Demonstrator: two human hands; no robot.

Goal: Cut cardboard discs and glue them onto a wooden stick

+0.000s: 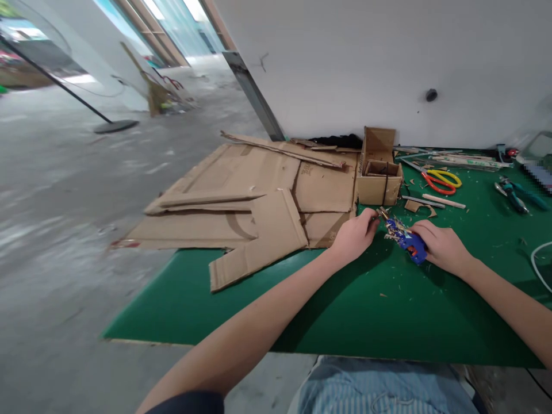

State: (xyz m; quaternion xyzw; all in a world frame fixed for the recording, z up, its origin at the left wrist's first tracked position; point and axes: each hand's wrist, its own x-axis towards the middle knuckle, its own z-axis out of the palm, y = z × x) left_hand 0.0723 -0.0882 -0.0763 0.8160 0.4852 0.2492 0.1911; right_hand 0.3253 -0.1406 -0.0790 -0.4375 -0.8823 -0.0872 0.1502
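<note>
Over the green table (pixel 345 322), my right hand (pixel 442 247) is closed around a blue hot glue gun (pixel 407 240) with an orange trigger and a brass-coloured nozzle. Pale scraps cling to its blue body. The nozzle points left toward my left hand (pixel 354 234), whose thumb and fingers are pinched together right by the tip. Whatever sits between those fingers is too small to make out. Just beyond the nozzle stands a small open cardboard box (pixel 379 187) with a dark band down its front.
Cardboard sheets (pixel 215 172) and a bent cardboard piece (pixel 276 227) cover the table's left part. Scissors (pixel 442 181) with red and yellow handles, a wooden stick (pixel 444 201) and pliers (pixel 513 195) lie right. A white cable (pixel 537 261) curves at the right edge. Behind rises a wall (pixel 366 63).
</note>
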